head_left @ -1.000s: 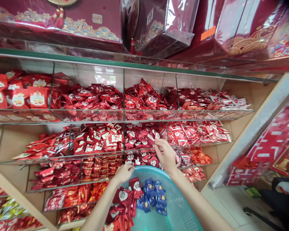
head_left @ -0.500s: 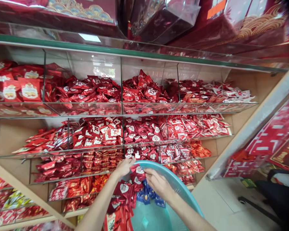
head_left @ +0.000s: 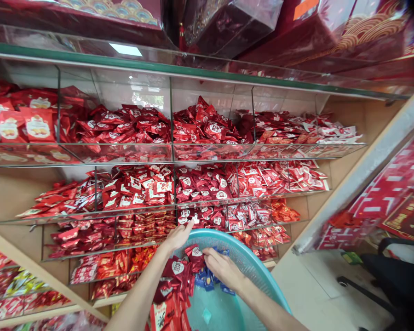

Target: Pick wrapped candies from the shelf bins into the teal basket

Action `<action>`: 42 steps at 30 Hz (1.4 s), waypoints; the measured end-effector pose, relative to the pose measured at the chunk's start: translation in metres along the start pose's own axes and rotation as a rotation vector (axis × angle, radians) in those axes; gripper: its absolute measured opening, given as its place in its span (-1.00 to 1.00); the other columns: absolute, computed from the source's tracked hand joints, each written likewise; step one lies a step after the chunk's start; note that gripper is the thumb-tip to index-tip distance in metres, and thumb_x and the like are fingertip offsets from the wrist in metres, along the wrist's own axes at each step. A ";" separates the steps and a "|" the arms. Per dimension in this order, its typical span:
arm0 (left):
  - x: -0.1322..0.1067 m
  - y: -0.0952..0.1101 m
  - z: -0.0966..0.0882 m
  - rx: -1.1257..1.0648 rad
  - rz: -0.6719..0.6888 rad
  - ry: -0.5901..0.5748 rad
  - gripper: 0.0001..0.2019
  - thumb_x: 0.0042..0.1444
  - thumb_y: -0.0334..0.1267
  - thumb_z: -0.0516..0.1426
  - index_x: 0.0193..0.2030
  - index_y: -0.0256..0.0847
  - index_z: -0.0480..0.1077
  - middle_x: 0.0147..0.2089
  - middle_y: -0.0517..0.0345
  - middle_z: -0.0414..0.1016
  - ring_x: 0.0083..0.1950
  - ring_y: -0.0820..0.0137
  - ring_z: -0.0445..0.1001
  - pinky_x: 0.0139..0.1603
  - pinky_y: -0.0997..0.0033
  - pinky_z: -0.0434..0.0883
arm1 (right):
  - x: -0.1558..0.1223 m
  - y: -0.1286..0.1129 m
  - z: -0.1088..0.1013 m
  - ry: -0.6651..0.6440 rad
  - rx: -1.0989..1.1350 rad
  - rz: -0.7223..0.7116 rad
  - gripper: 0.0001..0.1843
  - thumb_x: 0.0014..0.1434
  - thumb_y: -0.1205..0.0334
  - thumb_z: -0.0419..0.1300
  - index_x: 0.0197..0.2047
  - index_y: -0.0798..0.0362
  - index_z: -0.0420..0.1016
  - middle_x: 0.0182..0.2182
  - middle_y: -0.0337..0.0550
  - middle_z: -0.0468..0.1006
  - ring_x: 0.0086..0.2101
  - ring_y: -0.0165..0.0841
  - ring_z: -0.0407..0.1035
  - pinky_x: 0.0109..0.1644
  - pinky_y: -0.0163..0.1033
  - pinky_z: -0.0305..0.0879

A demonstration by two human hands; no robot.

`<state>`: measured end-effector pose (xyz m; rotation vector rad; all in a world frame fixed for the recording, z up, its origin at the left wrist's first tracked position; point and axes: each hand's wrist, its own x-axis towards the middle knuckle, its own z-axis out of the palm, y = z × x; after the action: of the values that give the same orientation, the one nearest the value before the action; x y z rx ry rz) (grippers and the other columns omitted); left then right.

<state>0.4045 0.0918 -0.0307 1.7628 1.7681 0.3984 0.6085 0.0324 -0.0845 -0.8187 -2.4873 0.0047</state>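
Note:
A turquoise plastic basket (head_left: 262, 276) with a perforated wall sits below the shelves. My left hand (head_left: 179, 236) is closed at its far left rim, with the fingertips partly hidden beside the shelf packets. Over the inside of the basket, my right hand (head_left: 224, 267) pinches the edge of a dark red snack packet (head_left: 195, 255) with a white heart-shaped label. Similar dark red packets (head_left: 177, 270) are heaped along the basket's left side. Brighter red packets (head_left: 167, 314) lie nearer to me, and small blue packets (head_left: 205, 280) rest beneath my right hand.
Tiered shelves with clear dividers (head_left: 172, 115) hold heaps of red packets (head_left: 207, 186). Large dark red gift boxes (head_left: 307, 34) stand on the glass shelf above. To the right are a black chair (head_left: 382, 276) and red patterned packages (head_left: 382, 188) near the floor.
My right hand has moved slightly down and left with the dark red packet, lowering it into the basket. My left hand stays near the rim, and the view has shifted a little.

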 end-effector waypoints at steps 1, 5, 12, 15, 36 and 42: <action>0.000 0.002 0.000 0.010 0.005 -0.005 -0.28 0.01 0.32 -0.32 -0.46 -0.21 0.43 -0.25 -0.03 0.53 -0.04 0.11 0.41 -0.01 0.29 0.22 | -0.001 0.000 0.003 -0.011 -0.008 0.006 -0.77 0.23 0.38 -0.15 -0.17 0.01 0.28 -0.10 -0.12 0.43 -0.21 -0.37 0.41 -0.19 -0.30 0.39; 0.001 0.004 0.001 0.039 0.014 0.006 -0.25 -0.01 0.34 -0.35 -0.46 -0.21 0.41 -0.24 -0.06 0.52 -0.06 0.08 0.41 -0.06 0.26 0.24 | -0.001 0.000 0.011 -0.046 -0.018 0.020 -0.79 0.23 0.40 -0.15 -0.20 0.04 0.27 -0.11 -0.09 0.41 -0.19 -0.37 0.40 -0.19 -0.30 0.39; 0.004 0.001 0.005 0.000 0.025 0.033 -0.23 -0.04 0.37 -0.33 -0.36 -0.24 0.43 -0.29 -0.02 0.52 -0.15 0.17 0.42 -0.18 0.36 0.26 | -0.001 -0.005 0.009 -0.129 -0.007 0.055 -0.77 0.21 0.42 -0.12 -0.12 0.07 0.26 -0.03 -0.04 0.36 -0.17 -0.38 0.39 -0.15 -0.27 0.40; 0.003 0.001 0.006 -0.004 0.016 0.034 -0.24 -0.04 0.37 -0.32 -0.35 -0.24 0.43 -0.30 -0.02 0.51 -0.17 0.18 0.43 -0.21 0.37 0.25 | -0.002 -0.006 0.008 -0.144 0.002 0.053 -0.71 0.18 0.43 -0.10 -0.04 0.08 0.24 -0.01 -0.02 0.34 -0.10 -0.35 0.35 -0.06 -0.25 0.36; -0.015 0.011 -0.009 -0.020 0.050 0.047 -0.28 0.00 0.34 -0.34 -0.43 -0.19 0.39 -0.19 -0.05 0.51 -0.04 0.11 0.40 0.00 0.26 0.22 | 0.125 0.041 -0.131 0.235 -0.234 0.253 -0.74 0.21 0.39 -0.12 -0.11 0.07 0.32 -0.20 -0.07 0.40 -0.17 -0.35 0.32 -0.09 -0.27 0.26; -0.016 0.002 -0.011 -0.003 0.010 0.081 -0.31 0.00 0.32 -0.33 -0.45 -0.20 0.36 -0.19 -0.07 0.51 -0.05 0.08 0.40 -0.06 0.27 0.25 | 0.169 0.051 -0.135 0.009 -0.425 0.323 -0.82 0.18 0.40 -0.04 -0.16 0.10 0.31 -0.19 -0.05 0.38 -0.19 -0.32 0.30 -0.16 -0.27 0.22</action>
<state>0.3981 0.0787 -0.0174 1.7773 1.8140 0.4823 0.5850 0.1471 0.1046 -1.3837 -2.3500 -0.4251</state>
